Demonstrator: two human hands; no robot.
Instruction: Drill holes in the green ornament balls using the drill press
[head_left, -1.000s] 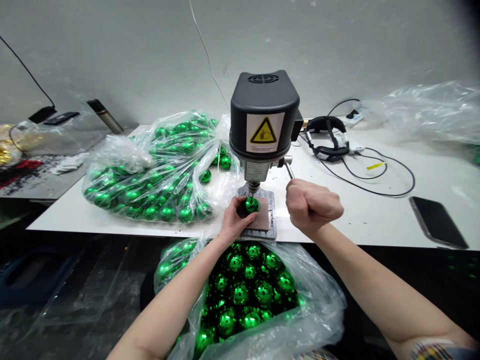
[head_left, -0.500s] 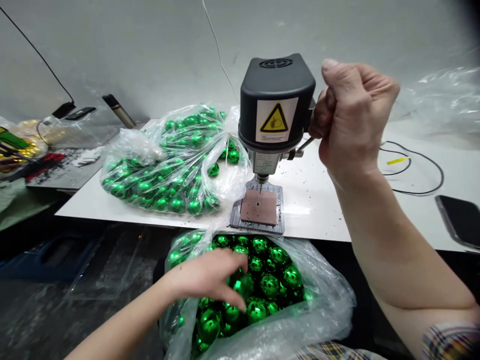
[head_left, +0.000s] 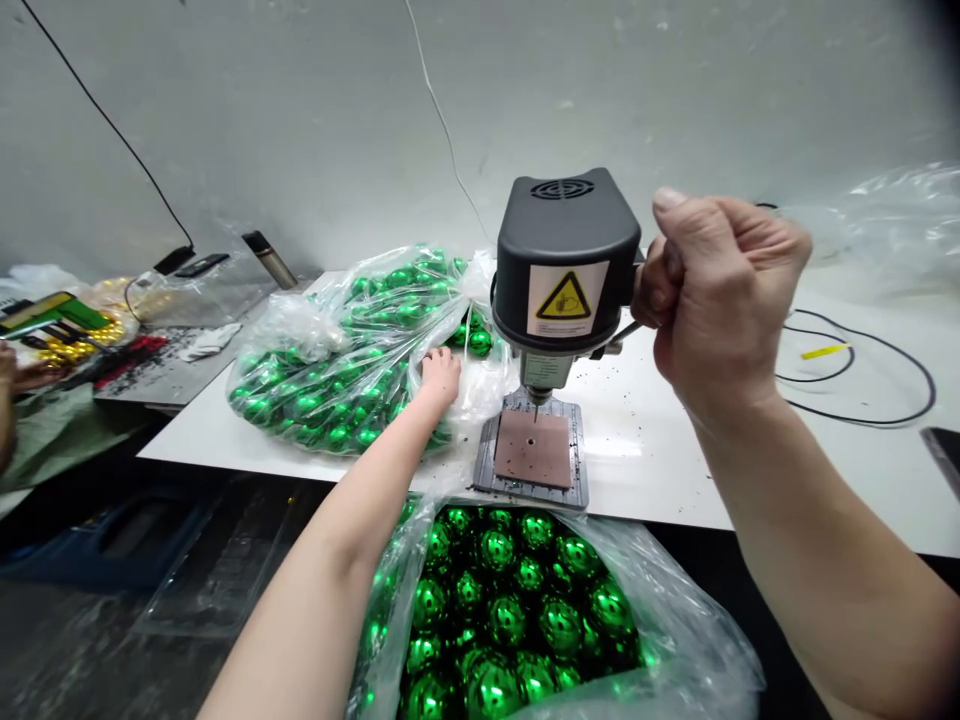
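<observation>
My right hand [head_left: 727,290] is wrapped round the lever [head_left: 624,335] on the right side of a black drill press [head_left: 568,255]. Under the drill bit lies a brown square plate [head_left: 534,450] on the slotted metal base [head_left: 581,480]. My left hand [head_left: 440,375] is at the opening of a clear bag of green shiny balls [head_left: 322,400] on the white table, its fingers bent; what they hold, if anything, is hidden. Nearer to me, an open plastic bag [head_left: 675,610] holds several green balls [head_left: 506,620].
A black cable [head_left: 900,400] with a yellow tag lies at the right, by a phone [head_left: 946,455]. At the left are a white glove [head_left: 212,342], gold balls [head_left: 82,350] and another person's hand [head_left: 34,375]. A dark cylinder [head_left: 268,260] leans near the wall.
My left hand has moved from the near bag of balls up and forward to the bag on the table. My right hand still grips the lever. The view has tilted up slightly.
</observation>
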